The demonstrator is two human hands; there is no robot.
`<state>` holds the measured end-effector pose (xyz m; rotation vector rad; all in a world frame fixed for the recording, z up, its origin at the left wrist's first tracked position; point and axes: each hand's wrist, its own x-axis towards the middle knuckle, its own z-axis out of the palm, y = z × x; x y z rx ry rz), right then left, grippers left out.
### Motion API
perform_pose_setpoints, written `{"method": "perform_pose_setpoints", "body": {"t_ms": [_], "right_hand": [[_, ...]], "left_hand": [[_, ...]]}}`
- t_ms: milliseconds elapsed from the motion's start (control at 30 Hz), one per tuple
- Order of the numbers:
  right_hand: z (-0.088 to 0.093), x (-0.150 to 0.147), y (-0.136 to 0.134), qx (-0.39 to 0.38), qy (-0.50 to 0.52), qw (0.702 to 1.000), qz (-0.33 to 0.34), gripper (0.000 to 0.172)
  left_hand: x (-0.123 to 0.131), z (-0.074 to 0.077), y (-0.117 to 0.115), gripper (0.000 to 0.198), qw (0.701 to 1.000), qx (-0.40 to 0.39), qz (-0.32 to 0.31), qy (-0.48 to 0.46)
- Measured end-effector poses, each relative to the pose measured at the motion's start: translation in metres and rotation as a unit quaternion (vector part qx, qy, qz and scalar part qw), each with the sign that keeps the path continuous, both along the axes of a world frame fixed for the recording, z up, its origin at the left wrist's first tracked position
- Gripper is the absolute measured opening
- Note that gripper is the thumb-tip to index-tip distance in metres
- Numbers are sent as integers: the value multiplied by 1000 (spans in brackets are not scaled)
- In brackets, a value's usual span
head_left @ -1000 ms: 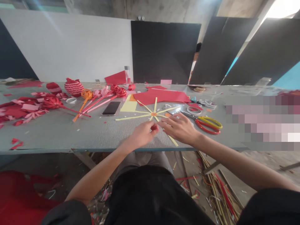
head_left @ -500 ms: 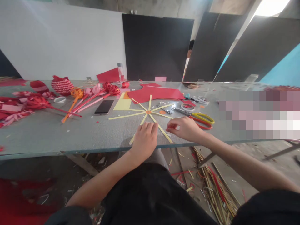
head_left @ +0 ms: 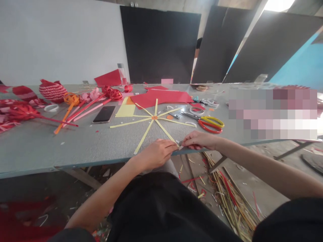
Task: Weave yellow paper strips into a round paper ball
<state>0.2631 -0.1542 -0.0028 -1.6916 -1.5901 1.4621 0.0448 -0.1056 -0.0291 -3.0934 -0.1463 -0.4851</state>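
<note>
Several yellow paper strips [head_left: 151, 122] fan out like a star from a small orange disc [head_left: 154, 117] on the grey table [head_left: 83, 144]. My left hand [head_left: 157, 153] pinches the near end of the strip that runs toward the table's front edge. My right hand [head_left: 199, 140] is closed beside it, its fingertips meeting the left hand's at that strip end, with a small red piece under its fingers. Red-and-yellow scissors [head_left: 209, 122] lie just beyond my right hand.
A black phone [head_left: 104, 114], yellow sheet [head_left: 125, 110], red paper sheets [head_left: 161, 97] and tape rings [head_left: 196, 110] lie behind the star. Red paper flowers on sticks [head_left: 83, 104] and woven balls [head_left: 51, 90] crowd the left. Sticks and scraps litter the floor [head_left: 232, 201]. A person stands at the far panels [head_left: 196, 50].
Both hands have drawn back toward the table's front edge. The left hand went from lying on the strips to pinching one strip's end, and the right hand has come in to meet it.
</note>
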Motion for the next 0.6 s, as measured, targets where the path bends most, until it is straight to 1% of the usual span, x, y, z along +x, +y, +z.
{"method": "perform_pose_setpoints", "body": {"t_ms": [133,233,433,600], "right_hand": [[-1,0,-3,16,-8,1000,-15,22],[-2,1,-3,29,-13,999,-8,22],[-3,1,-1,31,-36,999,1,21],[-3,0,1,32,-54,998,3,20]], "left_hand": [[0,0,-1,34,1000,-17,7,-11],[0,1,-2,34,1000,-27,12,-8],[-1,2,-2,34,999,-46,15,-2],[-1,3,-1,34,999,-47,8,-6]]}}
